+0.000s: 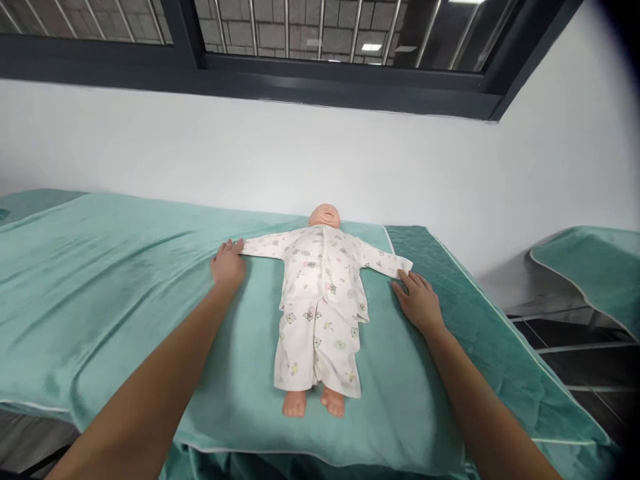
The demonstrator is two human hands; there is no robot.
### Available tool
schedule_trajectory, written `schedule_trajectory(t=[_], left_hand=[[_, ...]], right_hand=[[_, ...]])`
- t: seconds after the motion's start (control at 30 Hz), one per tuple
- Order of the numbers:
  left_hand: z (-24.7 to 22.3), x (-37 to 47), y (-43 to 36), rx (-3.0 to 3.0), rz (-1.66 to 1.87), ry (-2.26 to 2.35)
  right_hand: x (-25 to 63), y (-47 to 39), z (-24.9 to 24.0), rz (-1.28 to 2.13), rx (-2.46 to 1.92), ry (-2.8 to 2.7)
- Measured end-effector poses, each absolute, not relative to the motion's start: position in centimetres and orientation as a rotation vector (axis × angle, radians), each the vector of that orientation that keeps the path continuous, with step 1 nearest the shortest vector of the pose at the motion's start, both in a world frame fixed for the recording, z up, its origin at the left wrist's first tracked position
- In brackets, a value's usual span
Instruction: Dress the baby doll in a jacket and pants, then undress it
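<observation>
Touches left cuff with left hand, fingers close together, pinch impossible to tell. At centre on green sheet, shows dressed doll: probably light, firm, best taken under head and torso. Touches right cuff, likely soft, with right hand, fingers slightly spread, pinch unclear.

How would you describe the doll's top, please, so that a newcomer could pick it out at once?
Below the dark window frame, a doll lies on the green sheet. On its upper half is the top, with the left hand at one cuff and the right hand at the other. Its outstretched sleeves set it apart from the trousers just below, which are also white and printed.
</observation>
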State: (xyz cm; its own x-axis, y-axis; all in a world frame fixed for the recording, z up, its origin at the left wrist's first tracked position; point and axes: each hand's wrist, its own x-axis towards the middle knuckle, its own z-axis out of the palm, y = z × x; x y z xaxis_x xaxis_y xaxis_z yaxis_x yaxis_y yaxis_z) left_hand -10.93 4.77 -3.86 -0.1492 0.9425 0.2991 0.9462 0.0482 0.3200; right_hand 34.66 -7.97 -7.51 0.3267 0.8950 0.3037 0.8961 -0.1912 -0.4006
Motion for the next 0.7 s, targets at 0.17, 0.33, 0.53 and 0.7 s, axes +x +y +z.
schedule_trajectory(t=[0.17, 0.33, 0.53, 0.7], left_hand=[[-4.1, -11.3, 4.9, -1.959, -0.817, -2.311], [-3.5, -10.4, 3.5, -1.935, -0.854, -2.318], [-4.5, -7.7, -6.5, -2.030, -1.267, -2.065], [-7.6, -5.0, -19.9, -2.307, -1.495, -1.965]], right_hand=[[34.6, -8.4, -7.4, 0.002, -2.144, -1.577], [32.6, -11.4, -6.7, -0.052, -1.905, -1.448], [23.3, -23.1, -7.7, 0.190, -1.528, -1.663], [18.4, -28.4, -8.8, 0.283, -1.549, -1.642]])
